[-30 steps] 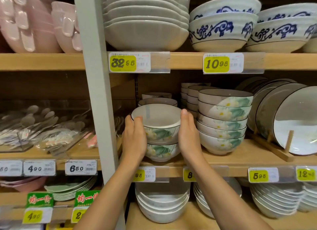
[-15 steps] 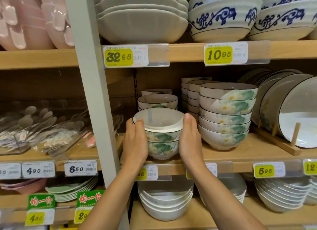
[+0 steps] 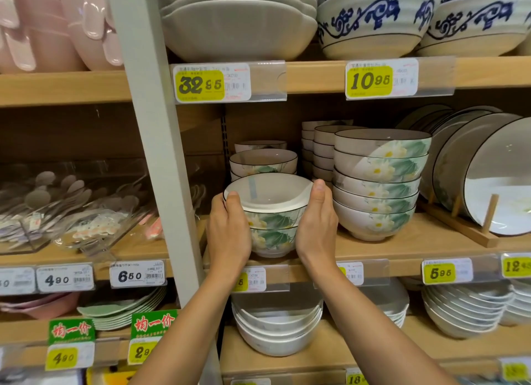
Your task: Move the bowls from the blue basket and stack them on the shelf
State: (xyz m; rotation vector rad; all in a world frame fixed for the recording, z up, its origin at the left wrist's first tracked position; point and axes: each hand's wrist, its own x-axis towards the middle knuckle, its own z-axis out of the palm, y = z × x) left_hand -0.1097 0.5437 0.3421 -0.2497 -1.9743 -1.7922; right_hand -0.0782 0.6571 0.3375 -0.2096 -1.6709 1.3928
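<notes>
A small white bowl with a green lotus print (image 3: 268,195) sits nested on another like it (image 3: 273,239) at the front of the middle wooden shelf (image 3: 402,246). My left hand (image 3: 228,232) grips the top bowl's left side, thumb on the rim. My right hand (image 3: 316,226) holds its right side, thumb up against the rim. Behind stands another short stack of the same bowls (image 3: 263,162). The blue basket is out of view.
A taller stack of larger lotus bowls (image 3: 376,183) stands close on the right, with plates on a wooden rack (image 3: 488,178) beyond. A grey upright post (image 3: 155,155) runs just left of my left hand. The shelf above (image 3: 316,74) hangs low overhead.
The top bowl has come down from a lifted, tilted position and now sits nested on the lower bowl. Both hands stayed on its sides.
</notes>
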